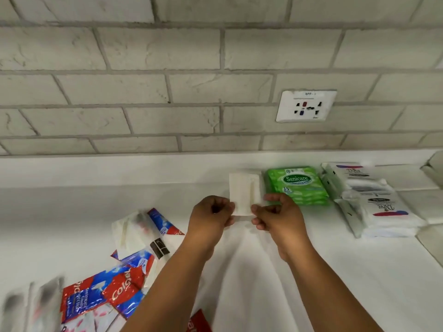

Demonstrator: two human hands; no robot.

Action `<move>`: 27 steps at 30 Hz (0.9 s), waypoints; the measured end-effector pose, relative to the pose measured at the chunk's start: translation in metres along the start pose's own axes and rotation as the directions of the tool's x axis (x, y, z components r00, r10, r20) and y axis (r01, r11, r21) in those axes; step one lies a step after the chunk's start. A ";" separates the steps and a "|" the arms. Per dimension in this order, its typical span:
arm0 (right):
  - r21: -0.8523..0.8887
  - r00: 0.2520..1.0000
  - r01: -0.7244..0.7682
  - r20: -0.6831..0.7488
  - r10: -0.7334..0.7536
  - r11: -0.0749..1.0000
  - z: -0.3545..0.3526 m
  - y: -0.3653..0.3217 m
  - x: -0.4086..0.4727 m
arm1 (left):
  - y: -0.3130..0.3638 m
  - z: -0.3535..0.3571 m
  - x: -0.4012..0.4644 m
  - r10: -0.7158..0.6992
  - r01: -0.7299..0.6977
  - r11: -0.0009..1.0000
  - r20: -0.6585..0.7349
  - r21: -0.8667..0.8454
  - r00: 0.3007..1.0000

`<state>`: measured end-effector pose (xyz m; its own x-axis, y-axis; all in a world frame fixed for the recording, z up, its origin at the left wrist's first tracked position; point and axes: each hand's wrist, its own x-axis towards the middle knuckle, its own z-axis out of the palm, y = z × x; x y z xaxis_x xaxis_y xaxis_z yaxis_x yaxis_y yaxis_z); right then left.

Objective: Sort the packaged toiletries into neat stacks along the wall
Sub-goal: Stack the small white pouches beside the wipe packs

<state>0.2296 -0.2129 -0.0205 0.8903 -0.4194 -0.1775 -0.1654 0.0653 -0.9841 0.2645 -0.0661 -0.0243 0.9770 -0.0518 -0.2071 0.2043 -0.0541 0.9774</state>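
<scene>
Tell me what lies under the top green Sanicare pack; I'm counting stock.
Under the top Sanicare pack, edges of more green packs show along its near side, a stack against the wall. How many cannot be told; their faces are covered.

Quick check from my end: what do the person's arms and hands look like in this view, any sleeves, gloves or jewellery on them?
Both forearms are bare as far as the frame shows, with no sleeves in view. The left hand and right hand wear no gloves. No watch, bracelet or ring shows on the wrists or visible fingers. No markings or bandages are visible. The upper arms lie outside the picture.
</scene>
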 end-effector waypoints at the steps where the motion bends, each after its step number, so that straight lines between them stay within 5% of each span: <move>1: -0.084 0.998 0.039 -0.049 -0.043 0.996 -0.001 0.002 0.004 | -0.001 0.006 0.004 0.012 -0.012 0.999 -0.016 0.036 1.000; 8: -0.616 0.926 0.267 -0.051 -0.375 0.742 0.000 0.015 0.026 | -0.011 0.029 0.026 0.110 -0.065 0.947 -0.129 0.314 0.985; 13: -0.808 0.911 0.258 0.020 -0.411 0.530 0.000 0.022 0.031 | -0.016 0.036 0.031 0.132 -0.071 0.934 -0.151 0.351 0.980; 18: -0.887 0.920 0.189 0.011 -0.391 0.421 0.000 0.022 0.026 | -0.019 0.036 0.032 0.133 -0.069 0.928 -0.152 0.366 0.980; 27: -0.877 0.861 0.252 0.010 -0.508 0.410 0.002 0.013 0.004 | -0.011 0.023 0.012 0.121 -0.053 0.923 -0.157 0.380 0.980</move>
<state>0.2318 -0.2119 -0.0338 0.8547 -0.3857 0.3474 -0.2155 -0.8726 -0.4383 0.2722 -0.0894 -0.0380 0.9920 0.0993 -0.0781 0.1133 -0.4266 0.8973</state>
